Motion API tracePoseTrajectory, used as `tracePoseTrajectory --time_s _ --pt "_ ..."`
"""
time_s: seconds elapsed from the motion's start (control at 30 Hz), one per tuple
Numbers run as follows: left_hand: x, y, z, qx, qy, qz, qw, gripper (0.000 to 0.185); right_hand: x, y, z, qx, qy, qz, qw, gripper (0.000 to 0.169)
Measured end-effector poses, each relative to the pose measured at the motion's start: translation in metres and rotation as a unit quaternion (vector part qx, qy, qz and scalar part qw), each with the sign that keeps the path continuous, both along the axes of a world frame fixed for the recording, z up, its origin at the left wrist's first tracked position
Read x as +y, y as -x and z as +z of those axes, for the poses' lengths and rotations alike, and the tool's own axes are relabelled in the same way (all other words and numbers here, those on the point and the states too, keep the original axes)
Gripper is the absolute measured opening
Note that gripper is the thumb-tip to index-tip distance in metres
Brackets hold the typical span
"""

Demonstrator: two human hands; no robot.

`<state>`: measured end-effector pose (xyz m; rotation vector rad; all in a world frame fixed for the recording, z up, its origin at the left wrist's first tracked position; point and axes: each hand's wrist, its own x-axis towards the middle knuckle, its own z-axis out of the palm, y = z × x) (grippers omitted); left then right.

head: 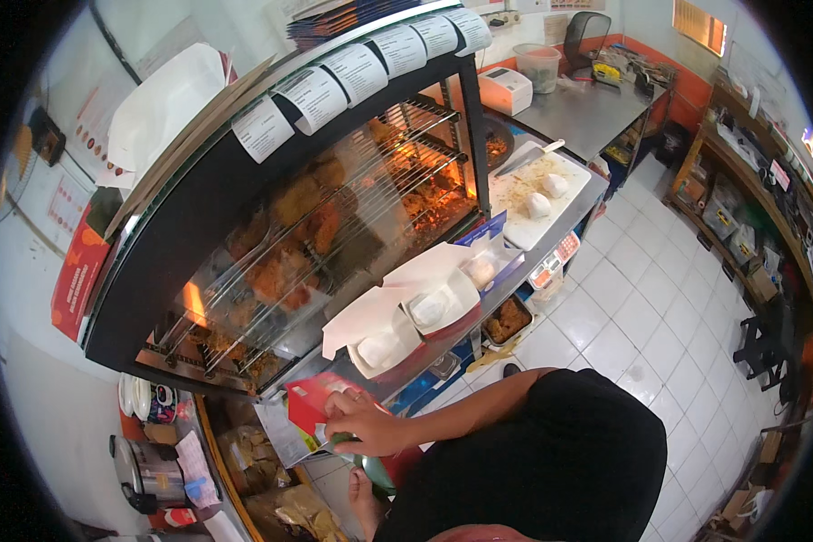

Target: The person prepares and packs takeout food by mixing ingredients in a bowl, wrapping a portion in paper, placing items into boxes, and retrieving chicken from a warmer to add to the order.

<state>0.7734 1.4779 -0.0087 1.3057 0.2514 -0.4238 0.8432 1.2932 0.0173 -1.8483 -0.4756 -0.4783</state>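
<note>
My right hand [366,423] is closed around the top of a glossy green object [377,472] whose kind I cannot tell. Below it, my left hand [362,489] holds the same object's lower side, its fingers partly hidden. Beside the right hand lies a red carton [311,400] on the counter's near end. Open paper food boxes [440,306] stand along the counter, each with a white wrapped bundle [378,349]. Farther along, a white cutting board [525,234] carries two white bundles [538,205] and a knife [515,161].
A glass heated display cabinet [298,237] with fried food on racks borders the counter. Below the counter is a metal tray of fried food [508,321]. A rice cooker [152,474] stands at lower left. Wooden shelves [725,203] line the right beyond the tiled floor [603,291].
</note>
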Motion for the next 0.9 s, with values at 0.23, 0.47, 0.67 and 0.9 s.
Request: tracePoseTrajectory --time_s 0.23,0.47,0.67,0.9 --pt "-0.026 -0.013 0.014 -0.126 0.007 -0.049 0.991 0.039 -0.02 0.01 -0.015 0.057 0.048 0.15 0.986 0.006" --pt "0.005 -0.037 0.003 -0.143 0.291 0.009 0.946 0.052 -0.051 -0.013 -0.039 0.174 -0.239 0.001 0.955 0.045" --pt "0.02 -0.051 -0.01 -0.183 0.207 0.035 0.96 0.052 -0.062 -0.014 -0.025 0.303 -0.515 0.164 0.785 0.062" --pt "-0.003 -0.035 0.098 -0.505 -0.589 -0.078 0.626 0.043 -0.064 -0.016 0.015 0.022 -0.01 0.192 0.981 0.053"
